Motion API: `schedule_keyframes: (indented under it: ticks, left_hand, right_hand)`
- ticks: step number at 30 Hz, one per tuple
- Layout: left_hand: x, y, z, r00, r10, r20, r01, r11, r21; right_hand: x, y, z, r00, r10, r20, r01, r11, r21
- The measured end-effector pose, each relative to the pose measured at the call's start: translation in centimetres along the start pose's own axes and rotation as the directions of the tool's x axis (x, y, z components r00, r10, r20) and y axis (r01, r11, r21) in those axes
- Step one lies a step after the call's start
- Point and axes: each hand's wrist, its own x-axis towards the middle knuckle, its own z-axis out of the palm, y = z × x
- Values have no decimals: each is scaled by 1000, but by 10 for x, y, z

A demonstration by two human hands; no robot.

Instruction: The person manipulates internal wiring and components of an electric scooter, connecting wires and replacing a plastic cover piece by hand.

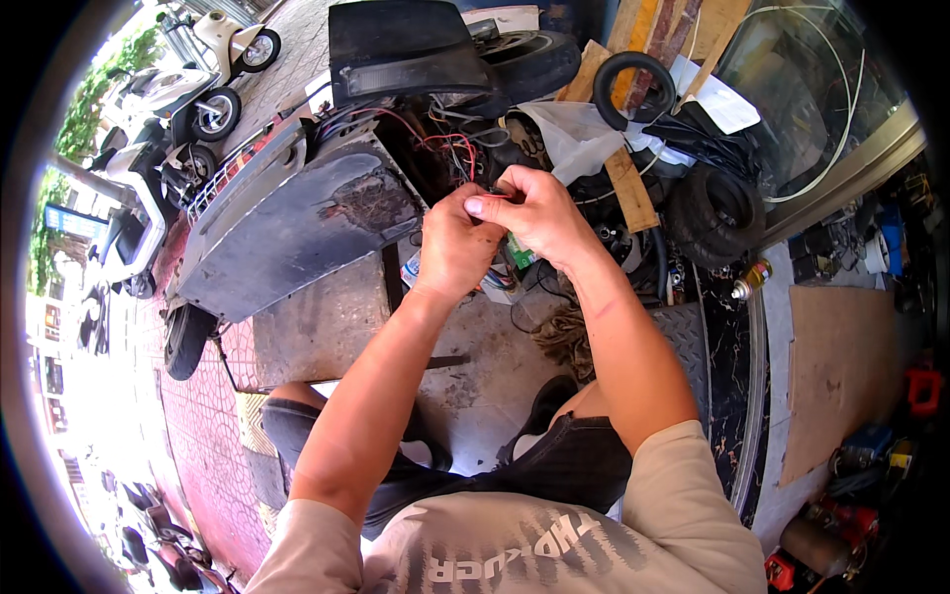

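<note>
My left hand [453, 246] and my right hand [539, 213] meet in front of me, fingertips pressed together. Both are closed in a pinch on a thin red wire [503, 196], of which only a short bit shows by the right thumb; the fingers hide the rest. Just beyond them, a bundle of red and grey wires [461, 150] comes out of the open end of a scooter body. That scooter's grey side panel [287, 233], scraped and stained dark, lies to the left of my hands. Below the hands sits a small green and white package [519, 253], partly covered.
A black plastic scooter part [401, 49] stands at the back beside a wheel [539, 64]. To the right are loose tyres [717, 213], wooden planks [630, 188] and a spray can [752, 279]. A brown rag [569, 339] lies near my feet. Parked scooters [213, 114] line the left.
</note>
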Motion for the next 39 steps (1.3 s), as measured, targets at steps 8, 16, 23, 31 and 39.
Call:
schedule_keyframes:
  ticks: [8,16,23,31,39]
  left_hand:
    - [-4,-6,2,997,-25,-68,27,1000,17]
    - [-5,-8,12,993,-108,-42,80,901,-426]
    - [-3,8,11,985,-143,102,175,821,-543]
    - [-4,17,7,972,-201,121,234,822,-519]
    - [1,27,7,925,-327,192,365,631,-685]
  right_hand:
    - [-1,7,-14,993,-109,-36,105,990,-97]
    - [-2,7,-24,1000,13,9,-13,999,30]
    - [-3,5,-41,996,-90,-16,89,994,-59]
    - [-4,7,-36,989,-145,8,145,986,-84]
    - [-5,0,-29,983,-162,84,158,986,59]
